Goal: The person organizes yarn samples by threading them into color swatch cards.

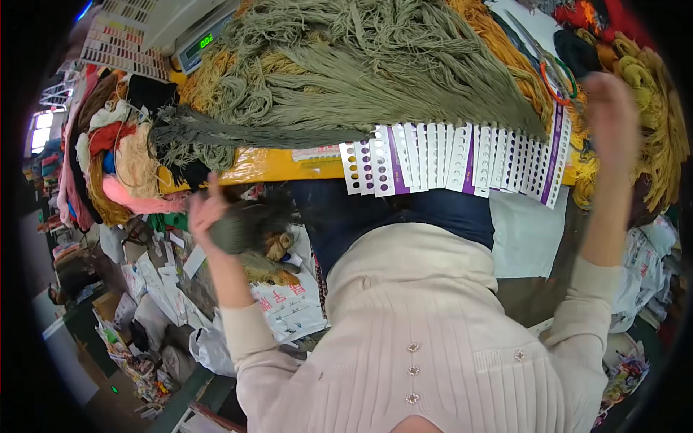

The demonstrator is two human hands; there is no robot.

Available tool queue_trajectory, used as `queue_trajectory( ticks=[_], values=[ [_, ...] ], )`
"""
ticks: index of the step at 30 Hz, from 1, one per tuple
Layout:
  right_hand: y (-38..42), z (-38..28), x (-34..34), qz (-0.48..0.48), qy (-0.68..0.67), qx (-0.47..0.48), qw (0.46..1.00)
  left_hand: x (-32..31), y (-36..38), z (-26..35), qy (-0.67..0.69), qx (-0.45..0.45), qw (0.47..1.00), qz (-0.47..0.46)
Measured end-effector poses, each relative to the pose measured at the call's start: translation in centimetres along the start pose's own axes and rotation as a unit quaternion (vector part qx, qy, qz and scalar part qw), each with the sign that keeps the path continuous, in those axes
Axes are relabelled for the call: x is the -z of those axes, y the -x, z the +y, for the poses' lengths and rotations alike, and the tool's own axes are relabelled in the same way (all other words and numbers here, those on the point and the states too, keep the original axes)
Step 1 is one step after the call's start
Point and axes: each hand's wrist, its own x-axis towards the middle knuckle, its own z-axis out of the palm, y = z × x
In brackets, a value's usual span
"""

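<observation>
My left hand (207, 211) is low at the left, off the table's near edge. One finger sticks up while the others close on a dark green bundle of yarn (242, 227), smeared by motion. Raised at the right, my right hand (612, 101) is blurred, so its fingers cannot be made out. Close beside it lie scissors (546, 72) with orange and green handles. A large heap of grey-green yarn (390, 79) spreads over the table, and a thinner dark tail (267, 135) trails left. White and purple punched cards (462, 155) fan out along the near edge.
A scale (202, 45) with a lit green display stands at the back left, by a colour chart (119, 43). Coloured yarn hangs left, including a pink hank (141, 198); mustard yarn (653, 108) hangs right. Plastic bags (292, 307) lie below the yellow table edge (267, 166).
</observation>
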Motion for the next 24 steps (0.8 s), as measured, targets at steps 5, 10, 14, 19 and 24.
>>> queue_trajectory(
  ticks=[5,10,14,19,24],
  values=[
    [6.4,9.0,-14.6,-0.187,0.027,-0.164,0.968,1.1,-9.9,-12.5,-0.658,-0.042,0.716,0.232],
    [9.9,12.9,-19.2,-0.09,0.254,0.088,0.959,5.7,-14.4,-16.7,-0.755,0.057,0.616,0.218],
    [9.6,12.9,-18.9,-0.089,0.277,0.116,0.95,6.2,-16.1,-18.0,-0.869,0.066,0.457,0.178],
    [9.4,11.2,-18.4,-0.147,0.325,0.13,0.925,5.5,-14.9,-16.3,-0.83,0.039,0.531,0.166],
    [11.3,10.2,-19.6,-0.229,0.42,0.133,0.868,4.5,-15.1,-16.3,-0.731,0.066,0.632,0.25]
  ],
)
